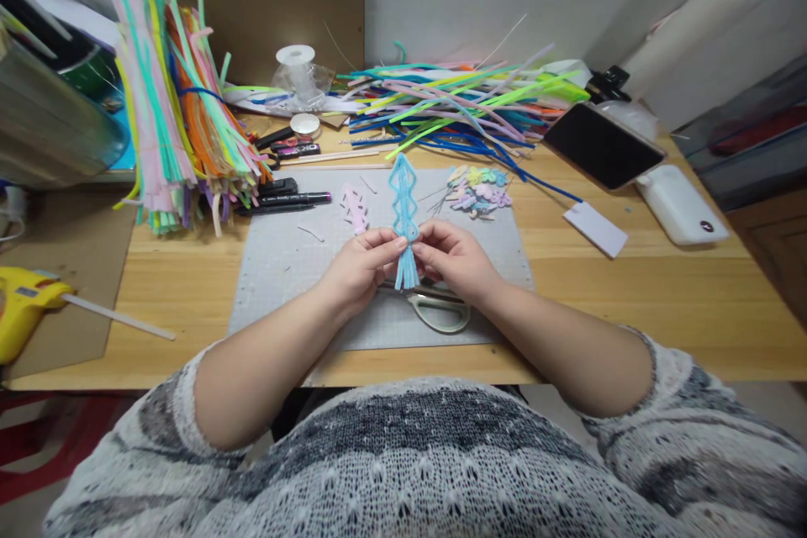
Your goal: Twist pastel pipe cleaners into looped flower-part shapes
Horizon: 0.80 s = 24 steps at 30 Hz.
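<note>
Above the grey cutting mat (283,286) I hold a light blue pipe-cleaner piece (404,193), with a zigzag edge, a pointed top and a fringed tail hanging down. My left hand (362,263) pinches its narrow waist from the left. From the other side my right hand (454,259) grips the same spot, its fingertips close to the left thumb. Under my hands lies a pair of scissors (440,313), partly hidden, one pale handle loop showing. A pink zigzag piece (355,208) rests on the mat, and to the right sits a heap of small pastel pieces (480,190).
Bundled pipe cleaners (157,109) stand at the left, with black pens (283,203) beside them. Loose pipe cleaners (447,105) spread along the back. A phone (603,145), a white case (682,203) and a white card (595,229) lie right; a yellow glue gun (29,307) lies far left.
</note>
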Available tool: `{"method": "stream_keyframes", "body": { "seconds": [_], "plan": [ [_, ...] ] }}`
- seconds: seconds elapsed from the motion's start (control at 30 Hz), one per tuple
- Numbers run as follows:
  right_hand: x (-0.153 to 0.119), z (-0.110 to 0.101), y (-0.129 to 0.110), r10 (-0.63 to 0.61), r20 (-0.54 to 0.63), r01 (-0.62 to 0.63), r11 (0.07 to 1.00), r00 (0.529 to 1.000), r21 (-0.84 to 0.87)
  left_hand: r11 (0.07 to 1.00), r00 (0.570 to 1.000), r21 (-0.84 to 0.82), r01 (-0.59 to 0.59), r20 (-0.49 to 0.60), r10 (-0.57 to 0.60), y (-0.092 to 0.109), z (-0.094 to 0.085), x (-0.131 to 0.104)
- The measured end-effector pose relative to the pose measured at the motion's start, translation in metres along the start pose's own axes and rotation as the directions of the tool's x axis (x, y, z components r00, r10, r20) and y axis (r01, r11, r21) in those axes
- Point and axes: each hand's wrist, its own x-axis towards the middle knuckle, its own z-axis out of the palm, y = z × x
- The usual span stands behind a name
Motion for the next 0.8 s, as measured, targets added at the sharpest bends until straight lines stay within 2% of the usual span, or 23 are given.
{"method": "stream_keyframes", "body": {
  "seconds": [0.13,0.23,0.33,0.47,0.63,0.73,0.8],
  "plan": [
    [0.000,0.001,0.002,-0.002,-0.061,0.003,1.000,0.998,0.017,1.000,0.999,-0.017,-0.007,-0.038,0.006,0.000,0.002,0.000],
    [-0.003,0.003,0.003,-0.158,-0.155,0.142,0.984,0.975,-0.111,0.999,0.997,-0.020,-0.029,-0.075,0.027,0.000,0.003,0.001],
    [-0.005,0.002,0.001,-0.336,-0.205,0.265,0.914,0.919,-0.308,0.999,0.995,-0.011,-0.046,-0.093,0.045,0.000,0.003,0.001],
    [-0.007,0.001,-0.003,-0.460,-0.163,0.316,0.787,0.873,-0.529,0.996,0.990,0.027,-0.090,-0.106,0.093,-0.001,0.003,0.001],
    [-0.008,0.002,-0.001,-0.563,-0.067,0.418,0.683,0.824,-0.599,0.981,0.972,0.075,-0.177,-0.141,0.186,-0.003,0.004,0.002],
    [-0.009,0.004,-0.001,-0.568,-0.012,0.452,0.666,0.823,-0.593,0.978,0.968,0.092,-0.189,-0.152,0.201,-0.003,0.002,0.003],
    [-0.009,0.005,-0.001,-0.555,-0.016,0.445,0.685,0.832,-0.577,0.978,0.970,0.102,-0.183,-0.142,0.197,-0.004,0.000,0.004]
  ]
}}
